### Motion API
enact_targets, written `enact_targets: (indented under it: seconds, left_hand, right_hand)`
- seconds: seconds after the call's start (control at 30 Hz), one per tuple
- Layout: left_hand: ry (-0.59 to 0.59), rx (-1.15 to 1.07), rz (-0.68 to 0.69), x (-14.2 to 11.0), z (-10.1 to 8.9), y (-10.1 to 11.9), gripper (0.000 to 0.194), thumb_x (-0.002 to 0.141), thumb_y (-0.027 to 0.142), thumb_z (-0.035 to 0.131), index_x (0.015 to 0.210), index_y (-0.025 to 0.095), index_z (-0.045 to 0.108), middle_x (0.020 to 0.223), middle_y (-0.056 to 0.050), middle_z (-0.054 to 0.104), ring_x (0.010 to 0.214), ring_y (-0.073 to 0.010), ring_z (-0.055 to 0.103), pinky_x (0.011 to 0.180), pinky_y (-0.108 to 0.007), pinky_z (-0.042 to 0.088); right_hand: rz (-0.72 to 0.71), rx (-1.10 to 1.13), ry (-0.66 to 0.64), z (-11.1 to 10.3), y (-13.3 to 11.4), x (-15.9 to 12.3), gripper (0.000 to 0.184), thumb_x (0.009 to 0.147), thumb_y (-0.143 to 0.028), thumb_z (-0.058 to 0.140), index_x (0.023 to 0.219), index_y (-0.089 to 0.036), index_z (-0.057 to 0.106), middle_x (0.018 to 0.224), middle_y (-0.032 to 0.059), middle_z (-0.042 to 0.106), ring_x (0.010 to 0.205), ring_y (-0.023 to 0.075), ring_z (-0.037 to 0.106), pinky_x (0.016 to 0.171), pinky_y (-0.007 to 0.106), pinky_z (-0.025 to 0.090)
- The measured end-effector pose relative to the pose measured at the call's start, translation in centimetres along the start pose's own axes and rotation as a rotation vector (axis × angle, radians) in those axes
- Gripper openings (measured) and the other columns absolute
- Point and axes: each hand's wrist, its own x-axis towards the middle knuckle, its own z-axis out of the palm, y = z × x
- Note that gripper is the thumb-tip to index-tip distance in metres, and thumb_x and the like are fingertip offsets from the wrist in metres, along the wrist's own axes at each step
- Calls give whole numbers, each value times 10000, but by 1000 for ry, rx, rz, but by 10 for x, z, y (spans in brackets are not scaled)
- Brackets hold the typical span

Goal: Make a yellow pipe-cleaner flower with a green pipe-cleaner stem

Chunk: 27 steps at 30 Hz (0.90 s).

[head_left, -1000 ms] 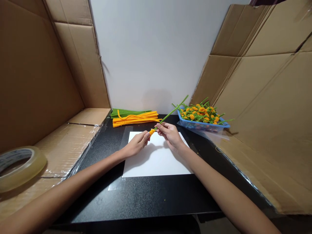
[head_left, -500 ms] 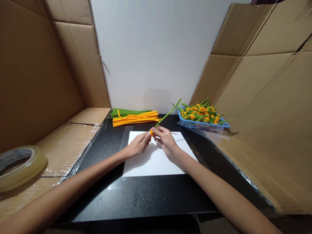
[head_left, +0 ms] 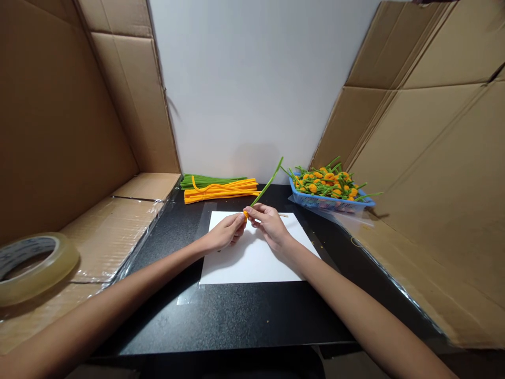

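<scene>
Both hands meet over a white paper sheet (head_left: pixel 256 260) on the black table. My left hand (head_left: pixel 224 233) pinches the small orange coiled end (head_left: pixel 245 213) of a green pipe cleaner stem (head_left: pixel 268 183). My right hand (head_left: pixel 269 223) is closed on the same stem just beside it, and the stem slants up and to the right toward the back wall. A thin wooden stick (head_left: pixel 282 215) lies on the paper behind my right hand.
Bundles of orange pipe cleaners (head_left: pixel 221 190) and green pipe cleaners (head_left: pixel 209 180) lie at the back left. A blue basket (head_left: pixel 329 202) with several orange-and-green flowers stands at the back right. A tape roll (head_left: pixel 33 266) sits on the left cardboard. Cardboard walls close both sides.
The green stem has swung from a low rightward slant to a steeper one, its tip moving left. Both hands drew slightly closer together at the orange end.
</scene>
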Motion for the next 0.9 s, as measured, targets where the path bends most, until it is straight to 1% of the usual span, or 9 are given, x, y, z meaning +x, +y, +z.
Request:
enact_targets:
  seconds: [0.1, 0.2, 0.3, 0.43, 0.47, 0.53, 0.63, 0.77, 0.9]
  left_hand:
    - [-3, -31, -12, 1, -1, 0, 523, 883, 700, 421, 757, 199, 338, 595, 85, 232, 455, -48, 189, 403, -163, 186]
    - [-6, -56, -23, 1, -2, 1, 510, 894, 685, 418, 765, 197, 343, 599, 85, 233, 452, -45, 183, 405, -161, 174]
    - [-10, -66, -31, 0, -2, 2, 485, 914, 651, 418, 773, 191, 356, 607, 83, 232, 458, -43, 183, 416, -158, 178]
    - [7, -44, -22, -1, -2, 4, 486, 917, 649, 412, 782, 184, 379, 615, 78, 270, 461, -41, 228, 422, -159, 198]
    - [10, -33, -25, -1, -3, 5, 482, 910, 647, 434, 795, 180, 401, 614, 77, 292, 459, -40, 244, 419, -160, 200]
    - [9, 4, -48, -1, -7, 5, 451, 869, 613, 544, 836, 174, 447, 606, 76, 360, 451, -41, 290, 412, -162, 222]
    - [43, 63, -76, 1, -19, 5, 409, 758, 490, 733, 888, 162, 525, 611, 54, 508, 453, -56, 388, 416, -178, 290]
    - [201, 19, -8, 5, -37, 8, 386, 701, 428, 783, 864, 126, 606, 665, -5, 622, 473, -67, 455, 441, -196, 324]
    - [346, -123, 57, 6, -45, 14, 359, 653, 364, 827, 842, 102, 669, 708, -37, 653, 565, -78, 513, 534, -207, 390]
  right_hand:
    - [3, 26, 20, -3, -4, 2, 366, 561, -416, 869, 714, -157, 661, 668, -11, 548, 616, 90, 433, 559, 240, 299]
    - [-11, 41, 48, -5, -5, 3, 378, 543, -411, 875, 694, -158, 639, 664, -18, 551, 613, 85, 433, 563, 232, 308]
    - [6, 35, 23, -2, -3, 1, 382, 528, -400, 883, 671, -148, 634, 663, -18, 565, 606, 81, 437, 555, 225, 305]
    - [27, 108, 37, 0, -4, 2, 349, 546, -362, 877, 725, -148, 668, 732, -4, 627, 619, 79, 486, 554, 213, 335]
    - [11, 133, 68, -2, -6, 4, 342, 556, -357, 871, 745, -153, 672, 756, 0, 645, 631, 83, 507, 557, 212, 350]
    - [-44, 175, 154, -11, -11, 9, 320, 587, -349, 853, 771, -163, 670, 775, 4, 668, 642, 87, 540, 559, 208, 377]
    - [-116, 204, 307, -31, -18, 21, 249, 659, -291, 810, 806, -162, 656, 742, 4, 681, 604, 78, 556, 543, 189, 399]
    - [-137, 202, 477, -57, -23, 32, 153, 781, -221, 710, 845, -172, 580, 699, 6, 697, 563, 79, 593, 516, 167, 417]
    - [-179, 172, 568, -70, -29, 35, 100, 899, -266, 582, 882, -193, 516, 710, 5, 713, 567, 90, 632, 505, 163, 433]
